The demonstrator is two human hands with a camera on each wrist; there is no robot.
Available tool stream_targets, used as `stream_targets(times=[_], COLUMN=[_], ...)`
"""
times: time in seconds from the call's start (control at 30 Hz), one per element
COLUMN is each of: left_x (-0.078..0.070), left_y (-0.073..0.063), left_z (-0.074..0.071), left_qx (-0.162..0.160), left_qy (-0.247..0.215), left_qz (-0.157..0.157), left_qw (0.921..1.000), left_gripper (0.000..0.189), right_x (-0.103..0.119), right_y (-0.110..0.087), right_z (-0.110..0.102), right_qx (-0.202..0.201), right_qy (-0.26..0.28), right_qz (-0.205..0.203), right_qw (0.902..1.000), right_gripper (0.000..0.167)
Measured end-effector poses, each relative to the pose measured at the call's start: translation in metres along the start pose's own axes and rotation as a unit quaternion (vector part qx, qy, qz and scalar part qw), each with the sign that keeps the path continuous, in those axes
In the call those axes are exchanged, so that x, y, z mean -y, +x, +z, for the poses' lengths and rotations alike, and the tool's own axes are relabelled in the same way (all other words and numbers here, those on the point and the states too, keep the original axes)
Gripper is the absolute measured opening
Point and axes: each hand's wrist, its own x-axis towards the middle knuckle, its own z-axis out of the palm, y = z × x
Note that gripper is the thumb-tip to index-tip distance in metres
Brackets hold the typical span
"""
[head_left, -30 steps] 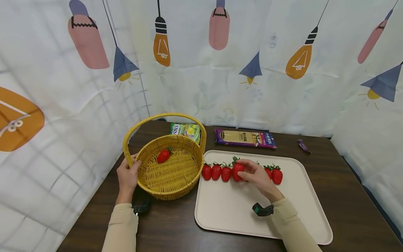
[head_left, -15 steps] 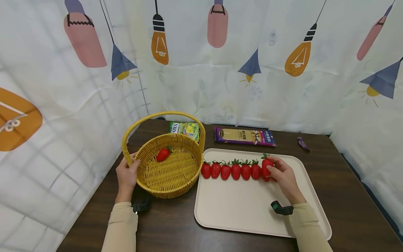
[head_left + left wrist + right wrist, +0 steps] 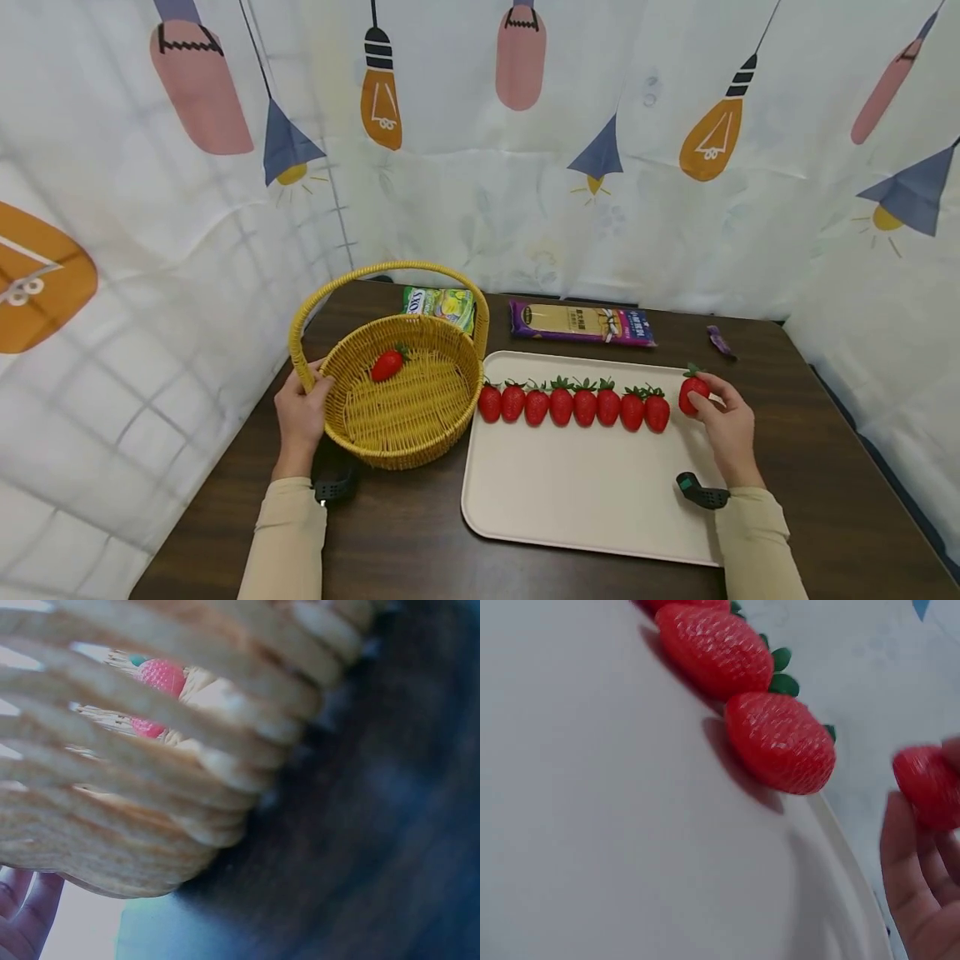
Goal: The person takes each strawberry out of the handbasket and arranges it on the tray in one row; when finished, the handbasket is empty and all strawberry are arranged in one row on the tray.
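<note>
My right hand (image 3: 726, 425) pinches a strawberry (image 3: 693, 395) above the right end of a cream tray (image 3: 585, 500). Several more strawberries (image 3: 584, 407) lie side by side in a row along the tray's far part, leaves pointing away. In the right wrist view the held strawberry (image 3: 928, 787) is apart from the row's last strawberry (image 3: 780, 742). On the left, my left hand (image 3: 302, 417) grips the yellow wicker basket (image 3: 405, 457) at the base of its handle. One strawberry (image 3: 387, 365) lies inside the basket, also visible through the weave in the left wrist view.
Behind the basket lies a green snack packet (image 3: 450, 307). A purple and yellow noodle packet (image 3: 581, 324) sits beyond the tray, and a small purple wrapped sweet (image 3: 721, 342) is at the back right. Patterned curtains (image 3: 480, 200) border the dark wooden table (image 3: 397, 533).
My right hand has carried its strawberry rightward past the row, uncovering the strawberries it was in front of. The left hand keeps its grip on the basket, which stays in place.
</note>
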Motion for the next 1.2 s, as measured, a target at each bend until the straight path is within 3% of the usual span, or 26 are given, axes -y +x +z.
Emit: stream_targets(times=[0.1,0.23,0.33,0.5,0.6,1.03,1.2], left_x=[-0.012,-0.012,-0.002,0.024,0.029,0.026,0.007], left_y=[-0.003,-0.003,0.0,0.005,0.005,0.008,0.001], left_z=[-0.002,-0.002,-0.001,0.001,0.003,0.004,0.0], left_qx=[0.003,0.007,0.002,-0.011,-0.015,-0.015,-0.004], left_qy=[-0.009,-0.009,-0.005,-0.003,-0.003,-0.005,-0.011], left_qz=[0.006,0.006,0.005,-0.003,-0.001,0.001,-0.003], left_qw=[0.9999,0.9999,1.0,0.9999,0.9999,0.9999,0.9999], left_gripper=[0.014,0.015,0.016,0.016,0.017,0.016,0.015], right_x=[-0.002,-0.002,-0.004,-0.009,-0.012,-0.013,-0.012], right_y=[0.003,0.006,0.008,0.009,0.008,0.007,0.007], right_z=[-0.002,-0.004,-0.006,-0.009,-0.009,-0.012,-0.012], right_qx=[-0.058,-0.082,-0.063,0.004,0.027,0.072,0.084], right_qy=[-0.042,-0.113,-0.133,-0.127,-0.122,-0.163,-0.172], right_qz=[0.026,0.069,0.088,0.106,0.111,0.099,0.106], right_qw=[0.9971,0.9878,0.9852,0.9862,0.9859,0.979,0.9756], right_gripper=[0.037,0.039,0.042,0.049,0.049,0.053,0.057])
